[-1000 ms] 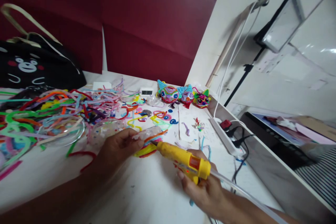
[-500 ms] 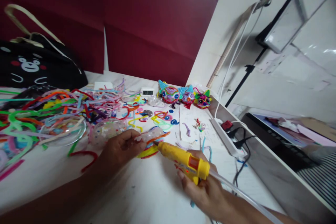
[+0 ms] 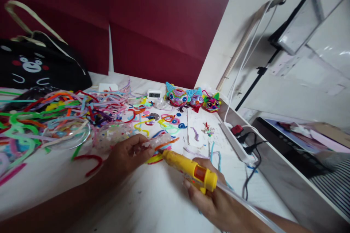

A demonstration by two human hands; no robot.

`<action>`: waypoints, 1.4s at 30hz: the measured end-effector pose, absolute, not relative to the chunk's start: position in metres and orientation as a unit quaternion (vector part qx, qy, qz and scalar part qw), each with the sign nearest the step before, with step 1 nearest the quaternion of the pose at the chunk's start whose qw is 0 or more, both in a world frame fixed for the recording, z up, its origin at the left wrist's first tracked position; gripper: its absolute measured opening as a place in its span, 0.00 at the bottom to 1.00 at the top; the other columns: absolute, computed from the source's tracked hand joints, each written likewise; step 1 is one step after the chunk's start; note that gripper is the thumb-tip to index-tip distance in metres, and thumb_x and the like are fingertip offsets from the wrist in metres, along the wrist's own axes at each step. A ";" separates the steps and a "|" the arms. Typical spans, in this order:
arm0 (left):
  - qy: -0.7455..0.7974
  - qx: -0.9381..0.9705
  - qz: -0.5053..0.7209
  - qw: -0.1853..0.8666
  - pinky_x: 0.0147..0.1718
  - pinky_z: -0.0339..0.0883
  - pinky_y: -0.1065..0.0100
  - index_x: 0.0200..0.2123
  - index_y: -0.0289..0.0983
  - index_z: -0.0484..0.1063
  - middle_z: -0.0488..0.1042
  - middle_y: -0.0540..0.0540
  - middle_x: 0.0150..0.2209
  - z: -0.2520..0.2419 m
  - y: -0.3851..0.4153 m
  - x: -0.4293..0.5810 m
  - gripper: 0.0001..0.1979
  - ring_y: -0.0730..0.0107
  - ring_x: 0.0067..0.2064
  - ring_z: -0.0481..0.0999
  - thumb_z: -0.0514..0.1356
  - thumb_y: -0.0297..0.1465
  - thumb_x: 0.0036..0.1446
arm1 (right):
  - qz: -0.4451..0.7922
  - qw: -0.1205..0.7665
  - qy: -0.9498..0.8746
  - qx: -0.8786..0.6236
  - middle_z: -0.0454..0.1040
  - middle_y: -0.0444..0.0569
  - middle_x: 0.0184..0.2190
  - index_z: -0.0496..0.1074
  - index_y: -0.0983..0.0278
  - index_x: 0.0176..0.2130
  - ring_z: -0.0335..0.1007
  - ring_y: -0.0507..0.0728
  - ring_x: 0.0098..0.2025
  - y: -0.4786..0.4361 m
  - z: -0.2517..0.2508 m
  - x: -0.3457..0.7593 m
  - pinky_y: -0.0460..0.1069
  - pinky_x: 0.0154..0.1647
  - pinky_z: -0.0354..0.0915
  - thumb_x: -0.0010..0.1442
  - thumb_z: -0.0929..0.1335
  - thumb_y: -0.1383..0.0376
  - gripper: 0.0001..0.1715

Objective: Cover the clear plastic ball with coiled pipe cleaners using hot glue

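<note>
My left hand (image 3: 128, 156) is closed, thumb and fingers pinching a clear, lumpy plastic piece (image 3: 161, 139). An orange pipe cleaner (image 3: 172, 141) runs along that piece, with a yellow strip (image 3: 155, 158) and other coloured ones just below. My fingers hide part of it. In my right hand (image 3: 214, 204) is a yellow hot glue gun (image 3: 182, 164), its nozzle at the near side of the piece by the orange strip. Whether the tip touches cannot be made out. A clear glue stick (image 3: 246, 204) sticks out of the gun's rear.
Loose pipe cleaners (image 3: 68, 103) heap at the left around a clear bowl (image 3: 89, 136). Several decorated animal heads (image 3: 177, 97) stand at the back beside a small digital clock (image 3: 154, 94). A power strip (image 3: 237, 143) with cables lies along the right ledge. Behind the heap sits a black bag (image 3: 41, 65).
The glue gun's nozzle has shifted slightly left and down along the clear piece. My left hand keeps its hold, almost still.
</note>
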State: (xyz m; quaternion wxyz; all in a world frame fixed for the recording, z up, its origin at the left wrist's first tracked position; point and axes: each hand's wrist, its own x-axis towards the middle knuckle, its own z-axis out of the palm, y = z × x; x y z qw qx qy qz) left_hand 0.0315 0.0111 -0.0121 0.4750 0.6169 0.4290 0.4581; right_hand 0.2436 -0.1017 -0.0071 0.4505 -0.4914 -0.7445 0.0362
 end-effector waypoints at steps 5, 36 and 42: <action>0.427 0.634 0.453 0.460 0.26 0.56 0.69 0.22 0.40 0.72 0.63 0.53 0.22 -0.013 0.012 0.030 0.11 0.69 0.26 0.61 0.68 0.40 0.45 | 0.018 0.433 -0.756 -0.492 0.77 0.46 0.33 0.67 0.55 0.47 0.76 0.58 0.28 -0.102 -0.009 0.245 0.49 0.26 0.72 0.59 0.68 0.68 0.16; 0.418 0.613 0.432 0.513 0.28 0.53 0.70 0.28 0.37 0.73 0.64 0.53 0.25 -0.017 0.021 0.024 0.14 0.71 0.29 0.61 0.67 0.42 0.47 | 0.033 0.402 -0.734 -0.547 0.73 0.47 0.33 0.64 0.58 0.45 0.74 0.56 0.29 -0.102 -0.017 0.250 0.49 0.28 0.71 0.66 0.64 0.64 0.06; 0.421 0.622 0.421 0.508 0.27 0.52 0.70 0.28 0.37 0.72 0.62 0.54 0.24 -0.023 0.026 0.022 0.15 0.71 0.28 0.60 0.67 0.42 0.46 | 0.002 0.405 -0.732 -0.548 0.74 0.46 0.32 0.65 0.61 0.46 0.73 0.54 0.29 -0.103 -0.017 0.248 0.46 0.30 0.71 0.66 0.64 0.66 0.08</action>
